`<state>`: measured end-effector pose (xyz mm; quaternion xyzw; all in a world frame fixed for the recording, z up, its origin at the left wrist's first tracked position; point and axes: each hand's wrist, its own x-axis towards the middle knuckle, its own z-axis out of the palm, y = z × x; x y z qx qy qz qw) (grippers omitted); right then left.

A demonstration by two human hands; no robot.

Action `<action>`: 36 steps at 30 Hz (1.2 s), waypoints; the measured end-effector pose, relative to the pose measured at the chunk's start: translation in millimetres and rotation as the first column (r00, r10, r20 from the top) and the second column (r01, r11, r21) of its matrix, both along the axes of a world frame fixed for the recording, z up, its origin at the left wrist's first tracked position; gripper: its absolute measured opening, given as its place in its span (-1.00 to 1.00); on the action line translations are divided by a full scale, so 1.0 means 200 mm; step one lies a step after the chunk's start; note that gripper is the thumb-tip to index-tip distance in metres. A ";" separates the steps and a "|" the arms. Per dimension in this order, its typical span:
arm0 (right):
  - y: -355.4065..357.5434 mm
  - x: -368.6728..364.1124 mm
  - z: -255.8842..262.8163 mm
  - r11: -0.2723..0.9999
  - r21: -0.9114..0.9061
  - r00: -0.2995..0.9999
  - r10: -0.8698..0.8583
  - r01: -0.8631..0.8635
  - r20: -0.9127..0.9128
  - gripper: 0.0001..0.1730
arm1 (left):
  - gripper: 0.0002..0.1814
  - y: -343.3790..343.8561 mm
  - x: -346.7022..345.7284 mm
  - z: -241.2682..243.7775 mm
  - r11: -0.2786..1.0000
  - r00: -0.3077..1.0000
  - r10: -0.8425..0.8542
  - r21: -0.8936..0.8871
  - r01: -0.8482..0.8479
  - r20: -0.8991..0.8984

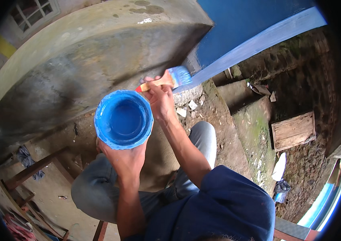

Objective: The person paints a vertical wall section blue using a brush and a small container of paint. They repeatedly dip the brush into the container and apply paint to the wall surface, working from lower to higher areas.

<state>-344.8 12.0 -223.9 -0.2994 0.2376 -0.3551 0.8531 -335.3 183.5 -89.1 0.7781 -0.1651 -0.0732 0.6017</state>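
Note:
My left hand (128, 153) grips a round tub of blue paint (124, 119) from below, its rim smeared with paint. In my right hand (160, 98) is a flat paintbrush (166, 79) with a wooden handle and a red tip. Its blue-coated bristles point right, by the lower end of a light blue band (248, 45); whether they touch it I cannot tell. Above that band spreads a darker blue wall face (239, 24). Bare grey cement wall (98, 60) stands directly in front of me, behind the tub and brush.
White rubble pieces (185, 110) lie at the wall's foot. To the right are a wooden board (294, 131) and a mossy ledge (254, 129). Wooden bars (34, 170) and a dark cloth (28, 159) are at lower left. My bent knees (203, 135) are below the hands.

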 end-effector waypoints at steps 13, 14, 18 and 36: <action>-0.13 0.03 0.13 0.980 0.196 0.985 -0.061 0.028 0.164 -0.77 | -0.29 0.02 -0.05 -0.01 0.996 0.998 0.030 0.088 -0.035 0.063; -0.08 0.02 0.10 0.972 0.232 0.987 -0.070 0.034 0.146 -0.73 | -0.29 0.02 -0.06 -0.01 0.994 0.997 0.033 0.099 -0.040 0.070; -0.23 0.01 -0.11 0.970 0.226 0.991 -0.112 0.093 0.073 -0.72 | -0.30 -0.01 -0.08 0.01 0.999 0.997 -0.007 0.050 0.003 0.080; -0.12 -0.05 0.36 0.988 0.150 0.956 -0.066 0.024 0.286 -0.72 | -0.34 0.02 -0.05 0.01 0.999 0.995 0.021 -0.041 -0.017 0.097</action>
